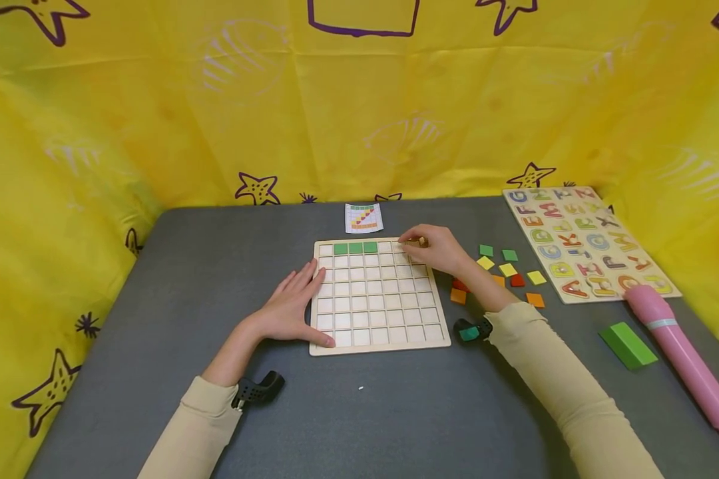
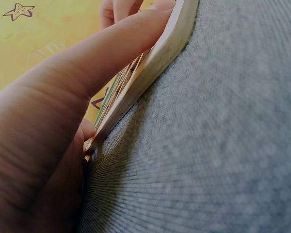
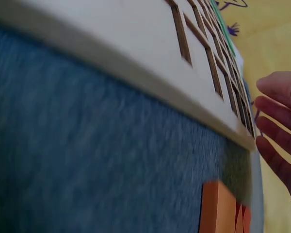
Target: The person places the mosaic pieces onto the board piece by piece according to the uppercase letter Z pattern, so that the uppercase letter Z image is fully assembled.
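Observation:
A wooden grid board (image 1: 380,349) lies on the grey table, with three green square tiles (image 1: 355,248) in its top row. My left hand (image 1: 287,306) rests along the board's left side, fingers spread. In the left wrist view its thumb (image 2: 131,39) lies across the board's rim. My right hand (image 1: 434,247) is at the board's far right corner, fingers bent, thumb and forefinger tips over the top row. I cannot tell whether a tile is between them. The right wrist view shows its curved fingers (image 3: 281,131) beside the board (image 3: 136,53).
A pattern card (image 1: 363,218) lies behind the board. Loose yellow tiles (image 1: 536,278), green, red and orange ones lie right of it, partly under my right forearm. Farther right are an alphabet puzzle (image 1: 635,293), a green block (image 1: 629,346) and a pink microphone-shaped object (image 1: 686,359).

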Tool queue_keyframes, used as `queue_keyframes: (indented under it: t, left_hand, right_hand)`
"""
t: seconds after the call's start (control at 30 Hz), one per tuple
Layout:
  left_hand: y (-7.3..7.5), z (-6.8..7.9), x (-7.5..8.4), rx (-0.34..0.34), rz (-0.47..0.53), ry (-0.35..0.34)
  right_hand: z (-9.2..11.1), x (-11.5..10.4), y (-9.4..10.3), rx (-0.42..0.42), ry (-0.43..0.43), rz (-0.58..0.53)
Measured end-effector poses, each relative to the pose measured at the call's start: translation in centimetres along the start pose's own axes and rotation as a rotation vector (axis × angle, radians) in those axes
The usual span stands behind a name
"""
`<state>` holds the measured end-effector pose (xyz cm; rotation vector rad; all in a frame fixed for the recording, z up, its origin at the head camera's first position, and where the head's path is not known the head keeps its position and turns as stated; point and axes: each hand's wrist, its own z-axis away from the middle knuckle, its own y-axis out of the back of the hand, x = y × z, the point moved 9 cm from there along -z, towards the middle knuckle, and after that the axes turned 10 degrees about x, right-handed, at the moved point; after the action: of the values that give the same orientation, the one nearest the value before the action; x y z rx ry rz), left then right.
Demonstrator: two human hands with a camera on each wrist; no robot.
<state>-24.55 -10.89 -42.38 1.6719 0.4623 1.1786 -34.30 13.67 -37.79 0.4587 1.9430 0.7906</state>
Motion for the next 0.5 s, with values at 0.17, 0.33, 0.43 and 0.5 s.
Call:
queue_keyframes:
  t: [0.17, 0.33, 0.43, 0.5]
  left_hand:
    - [0.0, 0.0, 0.0, 0.001, 0.004, 0.000]
    - [0.1, 0.1, 0.1, 0.015, 0.005, -0.010]
    - [0.0, 0.1, 0.1, 0.020, 0.004, -0.015]
    - [0.0, 0.0, 0.1, 0.020, 0.005, -0.015]
  right_hand:
    - [0.9, 1.2, 1.5, 0.023, -0.011, 0.020]
    - [2.0, 2.6, 3.3, 0.035, -0.069, 0.009]
    - [2.8, 3.3, 4.4, 0.048, -0.103, 0.007]
    - [3.3, 3.8, 5.1, 0.061, -0.119, 0.017]
